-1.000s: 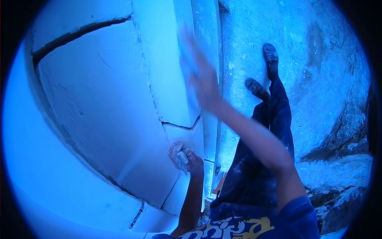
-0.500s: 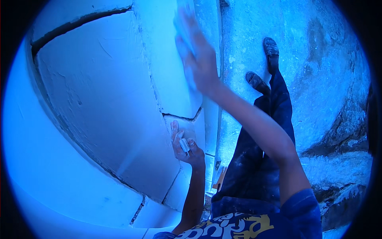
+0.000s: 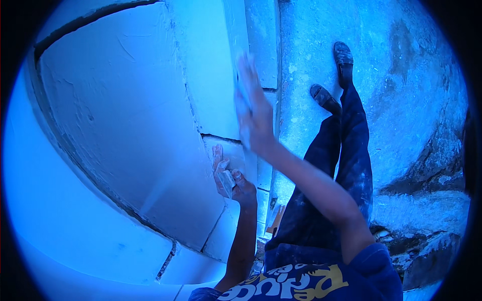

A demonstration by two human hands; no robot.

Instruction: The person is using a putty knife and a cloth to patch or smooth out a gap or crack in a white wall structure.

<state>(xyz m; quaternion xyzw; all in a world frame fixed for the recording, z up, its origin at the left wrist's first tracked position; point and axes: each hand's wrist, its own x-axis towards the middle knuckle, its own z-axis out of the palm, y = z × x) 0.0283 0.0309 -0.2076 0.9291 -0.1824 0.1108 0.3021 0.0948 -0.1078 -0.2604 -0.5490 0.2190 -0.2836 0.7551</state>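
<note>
My left hand [image 3: 236, 186] is curled around a small pale, flat-sided piece [image 3: 227, 181], beside the joint between pale slabs. Its fingertips lie close to the slab face, and what the piece is made of does not show. Higher up, my right hand [image 3: 256, 118] lies along the edge of a long pale slab [image 3: 206, 75], fingers stretched out and smeared by motion. A pale blur shows between its thumb and fingers; I cannot make out whether it is a thing. To the left stretches a large, smooth, curved panel [image 3: 120, 110] with scuffs and fine scratches.
A dark gap [image 3: 90, 175] runs around the curved panel's left edge. My legs in dark trousers [image 3: 354, 155] and dusty shoes [image 3: 343, 52] are at the right, on a stained, rough floor [image 3: 321, 25]. A small orange-brown piece [image 3: 276, 219] lies beside my hip.
My right hand has moved down along the slab edge, nearer my left hand. My left hand stays in about the same place, still holding the pale piece. The view has shifted slightly.
</note>
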